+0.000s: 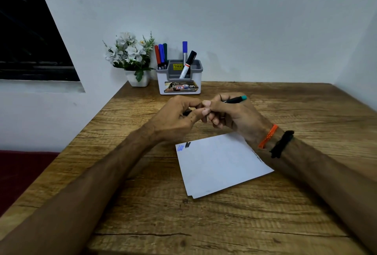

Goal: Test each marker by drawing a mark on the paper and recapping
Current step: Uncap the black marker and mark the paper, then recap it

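Teal-tipped black marker (234, 99) sits in my right hand (228, 112), fingers curled round it, long axis near level, teal end pointing right and away. My left hand (179, 116) pinches its near end above the paper (220, 165).

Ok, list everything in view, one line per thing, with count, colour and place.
Wooden table: one, brown, fills the foreground.
Sheets of paper: at least two stacked, white, centre of table; a blue and a black mark at the top-left corner.
Plastic organiser: one, white and grey, back of table.
Markers in organiser: five; red, blue, green, blue, black-capped.
Potted flowers: one, white, left of organiser.
Teal-ended marker: one, black, in the hands.
Wristbands: two, orange and black, right wrist.
Left hand: grips the marker's near end.
Right hand: grips the marker's barrel.
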The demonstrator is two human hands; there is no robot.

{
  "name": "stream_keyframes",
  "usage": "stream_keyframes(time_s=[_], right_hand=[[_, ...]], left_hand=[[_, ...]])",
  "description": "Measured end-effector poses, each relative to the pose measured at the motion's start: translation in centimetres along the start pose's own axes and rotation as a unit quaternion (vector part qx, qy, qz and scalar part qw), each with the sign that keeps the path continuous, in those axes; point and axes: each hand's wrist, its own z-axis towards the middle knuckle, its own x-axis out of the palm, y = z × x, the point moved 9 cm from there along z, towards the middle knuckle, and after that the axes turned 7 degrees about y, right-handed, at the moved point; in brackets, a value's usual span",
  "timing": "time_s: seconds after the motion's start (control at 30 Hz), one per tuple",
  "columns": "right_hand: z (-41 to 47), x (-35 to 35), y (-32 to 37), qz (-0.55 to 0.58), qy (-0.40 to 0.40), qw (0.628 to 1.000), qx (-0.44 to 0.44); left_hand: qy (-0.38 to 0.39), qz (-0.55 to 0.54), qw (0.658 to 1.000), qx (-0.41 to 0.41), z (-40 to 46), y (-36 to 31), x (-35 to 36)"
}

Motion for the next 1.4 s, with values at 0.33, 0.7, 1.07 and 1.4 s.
stream_keyframes(time_s=[0.33, 0.7, 1.07, 1.4], right_hand=[[-0.4, -1.2, 0.5, -0.017, -0.061, 0.998, -0.017], [-1.8, -0.6, -0.7, 0.025, -0.023, 0.999, 0.043], [-2.6, 2.1, -2.9, -0.040, 0.005, 0.996, 0.085], [-2.8, 1.8, -2.8, -0.119, -0.019, 0.991, 0.061]], left_hand=[[0.013, 0.000, 0.995, -0.096, -0.6, 1.9, -1.2], [0.173, 0.077, 0.955, -0.229, -2.5, 4.7, -1.0], [0.171, 0.026, 0.960, -0.219, -2.4, 4.3, -0.7], [0.182, 0.029, 0.955, -0.232, -2.4, 4.4, -0.5]])
